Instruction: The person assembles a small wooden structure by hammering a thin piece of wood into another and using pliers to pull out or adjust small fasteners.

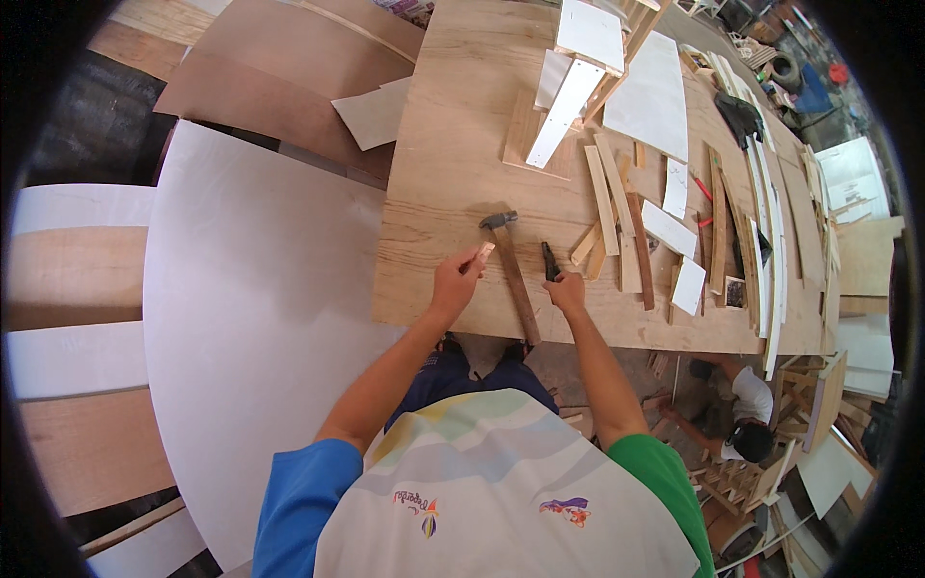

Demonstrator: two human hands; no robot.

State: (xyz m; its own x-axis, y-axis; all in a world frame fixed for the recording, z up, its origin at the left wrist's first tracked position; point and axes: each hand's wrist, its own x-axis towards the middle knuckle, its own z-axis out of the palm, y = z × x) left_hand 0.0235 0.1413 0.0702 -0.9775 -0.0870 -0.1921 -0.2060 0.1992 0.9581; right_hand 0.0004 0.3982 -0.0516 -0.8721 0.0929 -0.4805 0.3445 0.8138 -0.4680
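Workshop scene: large pale plywood sheet [453, 125] as the bench top, with brown and white boards stacked off to my left.

Left hand [456, 281] is closed in a pinch on a small pale wooden block [481, 254], thumb and fingers wrapped round it, block held just above or on the sheet — can't tell which. Right hand [567, 289] is curled shut round a small dark tool [550, 261], its dark tip poking up from my fist; can't tell what kind of tool it is.

Between both hands lies a hammer with a grey metal head and long brown wooden handle [514, 279]. Untouched by either hand. Head points away from me, just beside the block; handle runs back at a slant to the near edge of the sheet.

Just right of my right hand: loose pile of short light wooden strips [605, 197] and one dark brown slat [641, 249], overlapping. Further right, small white rectangular offcuts [669, 229] and long thin curved white and wood laths [761, 260] near the sheet's right edge. Far end of the sheet: a white-faced wooden bracket piece [564, 111] on a flat wood square, beside a big white panel [653, 96].

Below the sheet's right corner, another person in a white shirt [747, 409] crouches on the floor among wooden frames.
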